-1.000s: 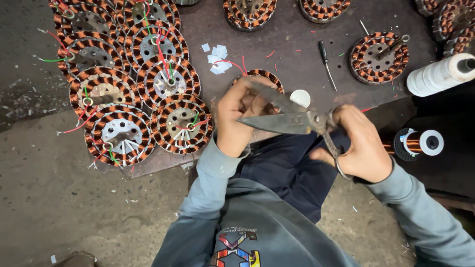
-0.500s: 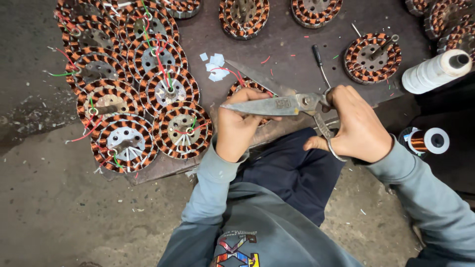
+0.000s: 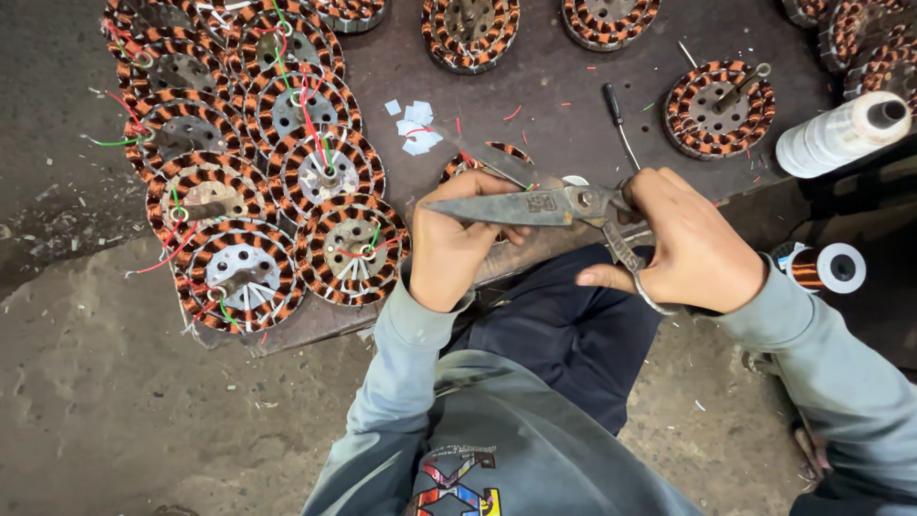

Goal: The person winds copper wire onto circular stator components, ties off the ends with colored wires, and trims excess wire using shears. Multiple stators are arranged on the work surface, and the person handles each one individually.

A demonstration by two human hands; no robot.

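My right hand [image 3: 693,248] grips the handles of a pair of large metal scissors [image 3: 535,205], whose closed blades point left across my left hand. My left hand [image 3: 457,244] is curled around something small near the blade tips; a copper-wound stator [image 3: 497,158] shows just behind its fingers, and whether the hand holds it or only a wire cannot be told. Both hands hover over the front edge of a dark board [image 3: 554,96] above my lap.
Several copper-wound stators with red and green wires [image 3: 287,191] are piled at the left of the board. More stators sit at the back [image 3: 470,29] and right [image 3: 716,107]. A screwdriver [image 3: 619,119], white paper scraps [image 3: 413,129], a white thread cone [image 3: 841,134] and a copper wire spool [image 3: 826,268] lie nearby.
The scissors have swung from pointing down-left to lying level, blades pointing left over my left hand. Both hands have shifted slightly up toward the board.
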